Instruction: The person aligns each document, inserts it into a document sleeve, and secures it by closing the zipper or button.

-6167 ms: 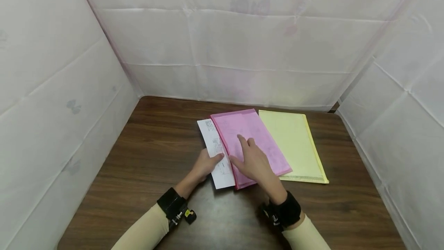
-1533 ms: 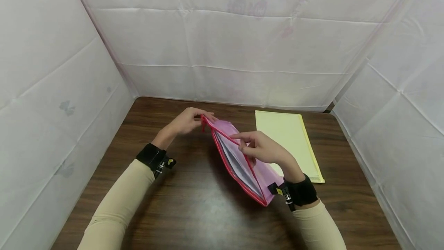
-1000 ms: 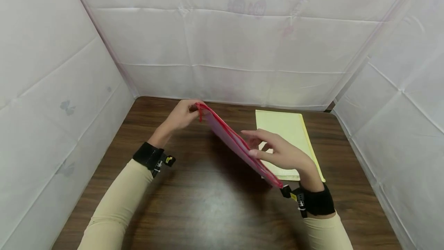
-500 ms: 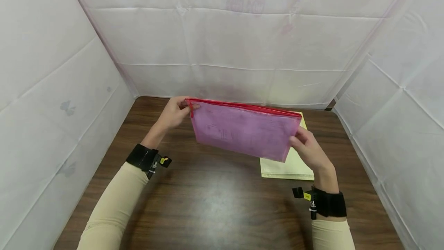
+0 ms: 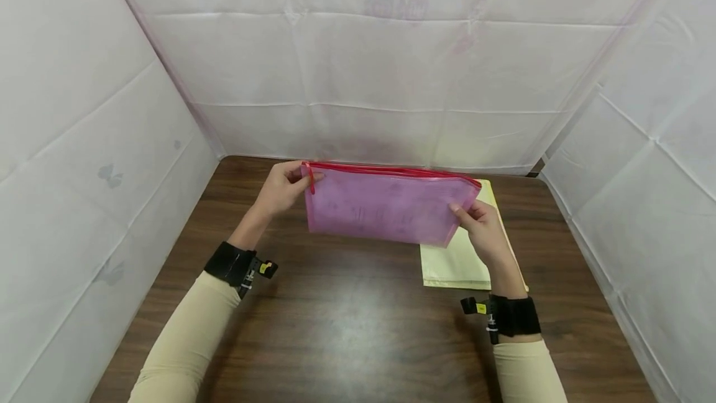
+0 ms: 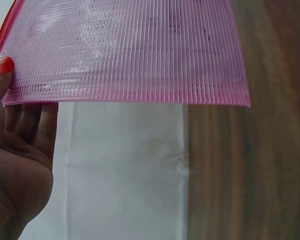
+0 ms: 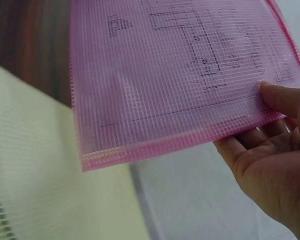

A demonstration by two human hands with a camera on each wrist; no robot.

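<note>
Head view: I see a pink mesh zip pouch (image 5: 386, 210) held up off the counter (image 5: 335, 316), long side running left to right, red zipper edge (image 5: 391, 171) on top. My left hand (image 5: 282, 188) pinches the pouch's upper left corner, thumb on the near face by the red zipper pull (image 5: 311, 182); the left wrist view shows the thumb tip on that corner and the other fingers (image 6: 30, 125) behind the mesh. My right hand (image 5: 481, 229) grips the right end, thumb on the near face and fingers behind; the right wrist view confirms this, thumb (image 7: 285, 97) pressed on the mesh. The hands are well apart, one at each end of the pouch. A printed sheet (image 7: 190, 55) with line drawings shows through the mesh from inside. Below and behind the pouch's right end, a yellow pouch (image 5: 455, 263) lies flat on the dark wood counter, toward the far right, partly hidden by the pink one and the right hand. Both wrists wear black straps over beige sleeves. White sheeting (image 5: 363, 79) walls in the counter on the left, far and right sides.
</note>
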